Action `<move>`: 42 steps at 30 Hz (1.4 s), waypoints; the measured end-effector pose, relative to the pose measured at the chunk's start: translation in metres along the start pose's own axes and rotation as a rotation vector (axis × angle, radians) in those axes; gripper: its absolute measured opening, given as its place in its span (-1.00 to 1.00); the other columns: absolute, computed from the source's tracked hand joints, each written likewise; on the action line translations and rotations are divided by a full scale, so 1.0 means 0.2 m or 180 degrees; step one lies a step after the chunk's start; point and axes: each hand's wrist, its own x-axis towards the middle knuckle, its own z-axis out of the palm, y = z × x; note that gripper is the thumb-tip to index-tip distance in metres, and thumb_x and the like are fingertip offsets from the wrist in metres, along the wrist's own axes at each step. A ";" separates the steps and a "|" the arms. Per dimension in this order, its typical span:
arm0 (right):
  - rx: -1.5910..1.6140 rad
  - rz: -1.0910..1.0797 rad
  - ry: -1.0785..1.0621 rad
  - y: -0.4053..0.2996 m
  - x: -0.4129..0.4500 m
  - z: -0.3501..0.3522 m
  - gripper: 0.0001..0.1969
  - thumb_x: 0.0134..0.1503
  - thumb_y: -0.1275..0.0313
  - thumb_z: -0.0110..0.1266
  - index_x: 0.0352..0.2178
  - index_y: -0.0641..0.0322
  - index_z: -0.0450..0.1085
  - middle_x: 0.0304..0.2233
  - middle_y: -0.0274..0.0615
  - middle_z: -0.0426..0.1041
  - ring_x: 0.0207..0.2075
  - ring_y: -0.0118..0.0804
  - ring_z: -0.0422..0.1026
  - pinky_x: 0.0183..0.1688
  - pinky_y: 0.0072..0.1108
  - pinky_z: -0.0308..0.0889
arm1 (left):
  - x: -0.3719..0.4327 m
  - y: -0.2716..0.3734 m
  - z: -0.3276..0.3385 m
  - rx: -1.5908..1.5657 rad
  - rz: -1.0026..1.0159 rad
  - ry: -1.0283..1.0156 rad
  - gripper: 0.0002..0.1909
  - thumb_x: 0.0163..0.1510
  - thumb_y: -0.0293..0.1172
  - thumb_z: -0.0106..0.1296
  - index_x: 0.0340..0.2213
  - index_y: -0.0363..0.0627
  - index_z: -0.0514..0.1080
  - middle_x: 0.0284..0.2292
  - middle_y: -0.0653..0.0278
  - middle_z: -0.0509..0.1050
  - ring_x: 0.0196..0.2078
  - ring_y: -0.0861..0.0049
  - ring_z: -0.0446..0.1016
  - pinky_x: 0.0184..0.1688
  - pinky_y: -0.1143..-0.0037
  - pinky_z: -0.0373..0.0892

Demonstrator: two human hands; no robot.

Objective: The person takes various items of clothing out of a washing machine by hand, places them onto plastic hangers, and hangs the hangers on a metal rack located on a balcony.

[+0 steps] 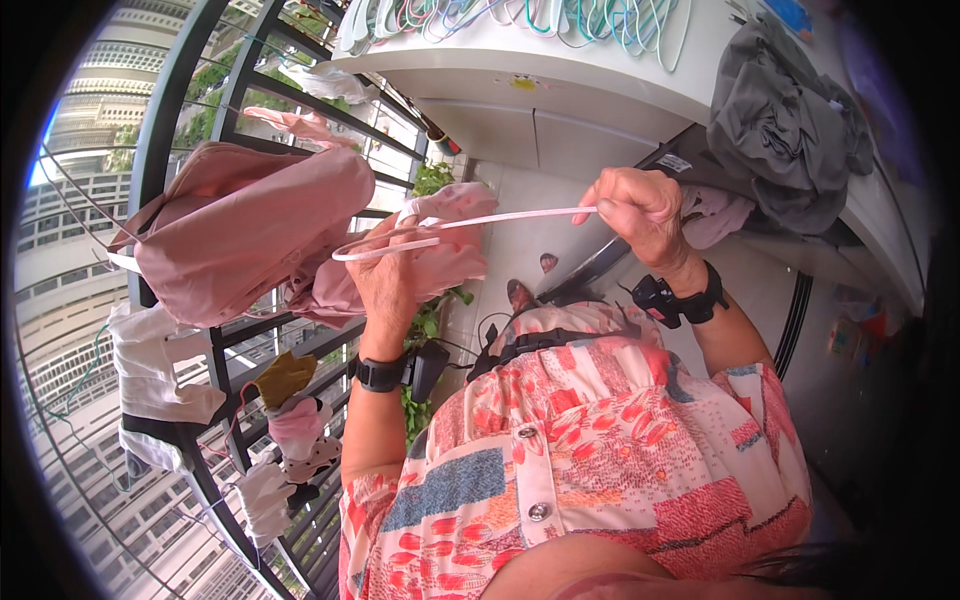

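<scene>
A thin pale pink clothes hanger stretches between my two hands. My right hand pinches one end of it between thumb and fingers. At the other end, its curved part loops around the fingers of my left hand, which grips it. A light pink garment hangs right behind my left hand; whether those fingers also hold its fabric cannot be made out. Just left of that hand, a larger dusty pink garment hangs by the railing, with a white hanger end showing at its far side.
Several hangers lie on a white washing-machine-height cabinet top. Dark grey cloth is heaped at the right. A dark metal railing runs along the left, with white clothing and socks hung there. Green plants grow low beside it.
</scene>
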 end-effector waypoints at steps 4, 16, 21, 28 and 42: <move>0.0002 0.0137 0.0387 0.01 0.02 -0.03 -0.74 -0.04 0.63 -0.10 -0.76 0.33 0.08 -0.74 -0.31 0.15 -0.63 -0.50 0.31 -0.50 -0.57 0.37 | -0.04 -0.01 0.00 -0.0329 -0.0011 -0.0086 -0.85 0.01 -0.45 0.04 -0.40 -0.31 0.47 -0.51 0.47 0.43 -0.48 0.82 0.30 -0.42 0.77 0.22; -0.0124 0.1562 -0.0056 0.38 -0.05 0.33 -0.63 -0.09 0.36 0.13 -0.27 0.27 0.22 -0.38 -0.20 0.30 -0.44 -0.34 0.38 -0.34 -0.46 0.36 | -0.07 0.03 0.06 0.0113 0.0430 0.0211 -0.83 -0.03 -0.51 0.10 -0.34 -0.29 0.49 -0.49 0.39 0.48 -0.46 0.80 0.34 -0.39 0.75 0.28; -0.2172 0.0043 -0.0003 0.50 0.00 0.51 -0.61 -0.17 0.32 0.18 -0.34 0.23 0.22 -0.35 -0.06 0.32 -0.36 0.04 0.38 -0.34 -0.34 0.32 | -0.12 0.09 0.04 0.0276 0.0499 0.0331 -0.84 -0.02 -0.51 0.09 -0.34 -0.27 0.49 -0.54 0.46 0.44 -0.50 0.84 0.27 -0.45 0.77 0.22; -0.0839 0.2732 0.0166 0.64 0.05 0.14 -0.86 -0.20 0.50 0.04 -0.53 0.38 0.36 -0.58 -0.23 0.38 -0.43 -0.44 0.35 -0.40 -0.58 0.26 | -0.21 -0.09 -0.12 0.1586 0.0678 0.0286 -0.91 0.00 -0.55 0.02 -0.52 -0.36 0.41 -0.71 0.28 0.32 -0.64 0.73 0.13 -0.61 0.63 0.14; -0.0509 0.1649 -0.2214 0.17 0.13 0.38 -0.74 -0.05 0.46 -0.02 -0.31 0.45 0.34 -0.37 -0.12 0.41 -0.32 -0.32 0.39 -0.22 -0.60 0.27 | -0.55 -0.19 -0.18 0.2350 0.0217 0.0780 -0.82 -0.03 -0.45 -0.02 -0.62 -0.27 0.30 -0.62 -0.02 0.39 -0.60 0.08 0.39 -0.58 0.31 0.29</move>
